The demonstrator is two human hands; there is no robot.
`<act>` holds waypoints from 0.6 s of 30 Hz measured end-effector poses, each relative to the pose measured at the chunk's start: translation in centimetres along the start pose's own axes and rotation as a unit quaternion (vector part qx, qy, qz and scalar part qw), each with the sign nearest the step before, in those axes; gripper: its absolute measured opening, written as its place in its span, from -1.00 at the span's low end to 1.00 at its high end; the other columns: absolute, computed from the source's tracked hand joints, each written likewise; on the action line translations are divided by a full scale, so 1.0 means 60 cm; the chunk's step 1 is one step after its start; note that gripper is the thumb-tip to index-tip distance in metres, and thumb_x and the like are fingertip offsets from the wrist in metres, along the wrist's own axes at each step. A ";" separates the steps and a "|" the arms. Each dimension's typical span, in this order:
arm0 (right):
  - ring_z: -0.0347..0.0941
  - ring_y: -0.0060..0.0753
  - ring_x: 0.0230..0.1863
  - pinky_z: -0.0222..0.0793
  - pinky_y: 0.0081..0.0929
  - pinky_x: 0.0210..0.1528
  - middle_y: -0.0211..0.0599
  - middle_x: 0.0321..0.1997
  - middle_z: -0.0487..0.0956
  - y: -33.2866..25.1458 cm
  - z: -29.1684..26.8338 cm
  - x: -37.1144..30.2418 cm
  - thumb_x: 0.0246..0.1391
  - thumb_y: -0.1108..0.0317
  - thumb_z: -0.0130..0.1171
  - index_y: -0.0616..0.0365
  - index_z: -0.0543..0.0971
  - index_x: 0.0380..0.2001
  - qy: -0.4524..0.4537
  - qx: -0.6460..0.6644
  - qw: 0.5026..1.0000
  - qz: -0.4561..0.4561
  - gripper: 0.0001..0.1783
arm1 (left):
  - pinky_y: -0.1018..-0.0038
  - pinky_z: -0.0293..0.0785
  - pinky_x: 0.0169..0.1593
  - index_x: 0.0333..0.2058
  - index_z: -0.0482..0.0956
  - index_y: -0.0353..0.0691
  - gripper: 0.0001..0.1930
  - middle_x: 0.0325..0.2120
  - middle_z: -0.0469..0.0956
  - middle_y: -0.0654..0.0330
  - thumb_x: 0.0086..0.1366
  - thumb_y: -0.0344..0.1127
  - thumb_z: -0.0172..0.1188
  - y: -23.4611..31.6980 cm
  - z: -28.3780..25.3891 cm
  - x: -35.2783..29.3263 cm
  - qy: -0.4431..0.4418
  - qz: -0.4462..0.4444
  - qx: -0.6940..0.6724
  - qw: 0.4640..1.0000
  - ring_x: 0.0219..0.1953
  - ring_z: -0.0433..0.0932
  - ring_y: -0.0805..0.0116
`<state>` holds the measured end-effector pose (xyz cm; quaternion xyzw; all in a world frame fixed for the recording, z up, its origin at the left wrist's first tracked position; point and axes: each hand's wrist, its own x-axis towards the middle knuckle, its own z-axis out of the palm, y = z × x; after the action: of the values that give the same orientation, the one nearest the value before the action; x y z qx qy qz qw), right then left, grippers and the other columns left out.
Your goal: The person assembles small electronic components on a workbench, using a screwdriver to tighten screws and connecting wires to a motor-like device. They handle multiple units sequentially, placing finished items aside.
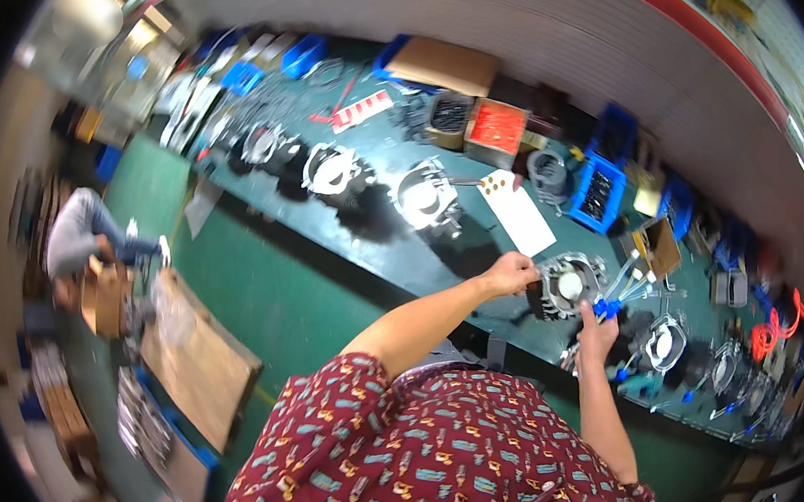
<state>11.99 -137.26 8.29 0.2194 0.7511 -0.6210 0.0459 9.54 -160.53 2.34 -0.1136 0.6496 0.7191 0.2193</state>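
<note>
A round metal housing [570, 285] with a bright centre is in front of me at the bench's near edge. My left hand [513, 274] is closed on its left rim. At its lower right, my right hand [596, 334] is closed around a blue connector [607, 309] with whitish leads fanning out to the right. The thumb lies against the housing's near edge. Just beyond the housing is a white card [519, 216] with several brown spots. Another metal housing [664, 343] rests to the right of my right hand.
More housings [426, 196] stand in a row along the green bench [362, 240] to the left. Behind them are a box of red parts [497, 129], blue bins [597, 193] and an open carton [658, 248]. An orange coiled hose [768, 337] lies right. Far left, a person [95, 232] bends by cartons.
</note>
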 end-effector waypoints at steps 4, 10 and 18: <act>0.16 -0.64 -0.72 0.03 -0.59 -0.75 -0.52 -0.51 0.41 0.011 -0.006 0.015 0.09 0.34 0.37 0.14 0.48 -0.23 0.007 -0.036 0.999 0.010 -0.72 | 0.52 0.52 -0.50 -0.42 0.59 -0.24 -0.83 -0.52 0.61 0.23 0.29 -0.28 0.25 0.022 -0.007 0.009 -0.063 -0.140 -0.103 0.983 -0.59 0.52 0.50; 0.13 -0.66 -0.76 0.04 -0.64 -0.77 -0.58 -0.57 0.35 0.037 -0.018 0.054 0.05 0.21 0.42 0.04 0.47 -0.37 -0.004 -0.053 0.998 -0.041 -0.70 | 0.42 0.48 -0.45 -0.54 0.60 -0.22 -0.87 -0.59 0.60 0.26 0.11 -0.34 0.33 -0.003 0.008 0.036 0.002 0.028 0.068 0.997 -0.53 0.54 0.42; 0.15 -0.63 -0.74 0.05 -0.61 -0.75 -0.57 -0.55 0.38 0.033 -0.020 0.054 0.06 0.19 0.40 0.04 0.47 -0.40 0.002 -0.080 0.996 -0.038 -0.71 | 0.20 0.56 -0.17 -0.33 0.64 -0.20 -0.81 -0.42 0.65 0.03 0.10 -0.26 0.19 0.005 0.032 -0.023 0.161 0.254 0.377 0.876 -0.28 0.64 0.00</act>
<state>10.08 -134.96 5.63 0.1879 0.8064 -0.5595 0.0382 10.83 -158.90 3.47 0.0320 0.9042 0.4228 -0.0522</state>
